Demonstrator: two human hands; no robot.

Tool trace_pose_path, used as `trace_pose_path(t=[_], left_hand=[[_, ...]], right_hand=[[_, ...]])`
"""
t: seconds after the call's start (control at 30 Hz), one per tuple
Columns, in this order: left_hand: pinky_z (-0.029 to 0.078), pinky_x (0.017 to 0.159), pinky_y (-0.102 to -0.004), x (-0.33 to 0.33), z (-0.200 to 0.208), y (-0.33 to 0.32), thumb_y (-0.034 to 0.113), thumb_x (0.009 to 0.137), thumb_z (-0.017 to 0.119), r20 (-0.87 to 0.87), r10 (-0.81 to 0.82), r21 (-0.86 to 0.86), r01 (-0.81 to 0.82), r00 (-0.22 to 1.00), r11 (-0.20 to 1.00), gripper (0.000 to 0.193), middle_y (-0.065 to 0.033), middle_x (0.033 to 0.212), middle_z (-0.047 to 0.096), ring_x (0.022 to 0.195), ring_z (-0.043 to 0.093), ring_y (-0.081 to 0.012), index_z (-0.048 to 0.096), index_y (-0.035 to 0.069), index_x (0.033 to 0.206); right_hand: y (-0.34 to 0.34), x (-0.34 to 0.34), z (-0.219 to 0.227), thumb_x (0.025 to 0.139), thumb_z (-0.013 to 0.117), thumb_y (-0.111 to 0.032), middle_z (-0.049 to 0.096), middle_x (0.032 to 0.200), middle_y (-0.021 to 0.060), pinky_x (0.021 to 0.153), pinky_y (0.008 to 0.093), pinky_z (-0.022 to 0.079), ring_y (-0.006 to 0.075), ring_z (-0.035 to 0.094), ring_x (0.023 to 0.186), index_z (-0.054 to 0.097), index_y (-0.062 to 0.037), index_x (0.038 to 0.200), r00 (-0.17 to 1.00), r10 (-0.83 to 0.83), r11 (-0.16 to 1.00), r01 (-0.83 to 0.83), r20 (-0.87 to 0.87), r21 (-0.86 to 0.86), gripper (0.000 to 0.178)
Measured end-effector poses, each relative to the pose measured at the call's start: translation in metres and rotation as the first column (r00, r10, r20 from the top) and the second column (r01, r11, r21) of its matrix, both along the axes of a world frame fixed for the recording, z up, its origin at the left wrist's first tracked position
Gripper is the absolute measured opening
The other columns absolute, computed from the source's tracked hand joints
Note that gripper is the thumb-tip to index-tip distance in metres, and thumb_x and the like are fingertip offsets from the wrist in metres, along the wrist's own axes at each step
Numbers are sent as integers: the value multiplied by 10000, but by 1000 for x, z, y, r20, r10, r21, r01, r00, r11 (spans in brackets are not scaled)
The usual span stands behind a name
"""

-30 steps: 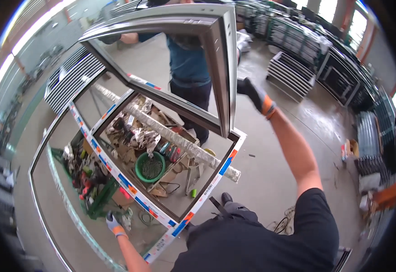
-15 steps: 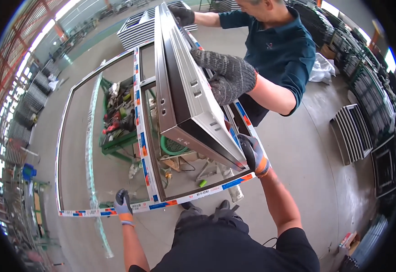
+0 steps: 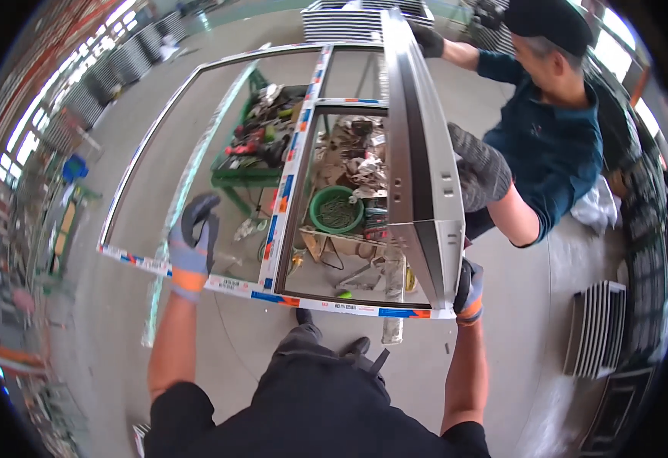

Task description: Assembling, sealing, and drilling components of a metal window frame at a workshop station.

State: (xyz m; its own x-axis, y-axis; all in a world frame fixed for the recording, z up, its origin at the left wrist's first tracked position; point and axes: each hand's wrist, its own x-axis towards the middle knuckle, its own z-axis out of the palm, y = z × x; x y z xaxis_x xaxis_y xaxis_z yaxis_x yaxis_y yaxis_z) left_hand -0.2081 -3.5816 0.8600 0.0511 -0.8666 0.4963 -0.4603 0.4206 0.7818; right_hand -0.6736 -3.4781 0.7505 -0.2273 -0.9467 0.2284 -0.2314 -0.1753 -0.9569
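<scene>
A large window frame (image 3: pixel 284 202) with taped edges lies flat in front of me. On its right side a thick, dark-faced window sash (image 3: pixel 412 164) stands tilted up. My right hand (image 3: pixel 469 288), in a grey and orange glove with dark fingers, grips the sash's near lower corner, some fingers hidden behind it. Above the frame's near-left edge is my left hand (image 3: pixel 193 238), gloved alike, thumb and fingers apart with nothing between them. Across from me a co-worker's gloved hand (image 3: pixel 480 168) presses the sash's side; the co-worker's other hand (image 3: pixel 428 40) is at its far end.
Through the frame show a green bench (image 3: pixel 250 177) heaped with tools and a green basin (image 3: pixel 336 210) of small parts. The co-worker (image 3: pixel 548 122) stands at the right. Stacked frames (image 3: pixel 349 23) stand at the back, and slatted panels (image 3: pixel 597 328) at far right.
The sash now stands steeper and farther right. My left hand has come off the frame's near edge and risen. The co-worker appears farther right, and the view has shifted.
</scene>
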Motion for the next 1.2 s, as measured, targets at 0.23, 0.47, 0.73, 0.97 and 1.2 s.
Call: trace_pose_path(t=[0.23, 0.47, 0.73, 0.97, 1.2], left_hand=[[490, 912, -300, -13, 33, 26, -9, 894, 586, 51, 14, -93, -9, 999, 996, 317, -102, 1103, 694, 1004, 662, -180, 611, 7, 1210], [488, 906, -291, -9, 33, 33, -2, 906, 567, 107, 81, -128, -67, 991, 990, 293, -99, 1082, 691, 988, 656, -167, 613, 4, 1196], [466, 952, -300, 4, 28, 46, -53, 895, 513, 14, 140, -135, -137, 990, 981, 321, -116, 1146, 671, 1052, 630, -180, 600, -31, 1203], [460, 980, -411, -81, 29, 86, 49, 803, 607, 554, -103, -127, 206, 826, 970, 347, -134, 1217, 610, 1151, 581, -312, 634, 12, 1146], [377, 1040, -453, -148, -75, 21, 239, 861, 624, 860, -151, -31, 346, 487, 938, 375, -144, 1213, 592, 1168, 526, -347, 599, 59, 1189]], right_hand=[[-2, 4, -22, 937, 530, -270, 518, 679, 6, 617, 271, 399, 82, 450, 667, 577, 10, 775, 999, -23, 998, 20, -44, -64, 326], [-7, 26, -21, 869, 585, -128, 478, 648, -10, 547, 242, 355, 57, 434, 600, 578, 6, 759, 990, 130, 986, -125, -46, 109, 173], [-34, 59, -36, 828, 704, -162, 598, 646, 131, 576, 328, 433, 183, 545, 581, 659, 27, 761, 972, 202, 974, -186, -121, 128, 205], [-53, 76, -57, 846, 686, -394, 649, 789, 171, 693, 420, 488, 356, 633, 762, 678, -25, 791, 909, 199, 976, -151, -367, 156, 373], [-57, 84, -60, 827, 689, -443, 677, 809, 179, 662, 423, 504, 357, 651, 755, 693, -31, 812, 799, 220, 965, -94, -560, 245, 412]])
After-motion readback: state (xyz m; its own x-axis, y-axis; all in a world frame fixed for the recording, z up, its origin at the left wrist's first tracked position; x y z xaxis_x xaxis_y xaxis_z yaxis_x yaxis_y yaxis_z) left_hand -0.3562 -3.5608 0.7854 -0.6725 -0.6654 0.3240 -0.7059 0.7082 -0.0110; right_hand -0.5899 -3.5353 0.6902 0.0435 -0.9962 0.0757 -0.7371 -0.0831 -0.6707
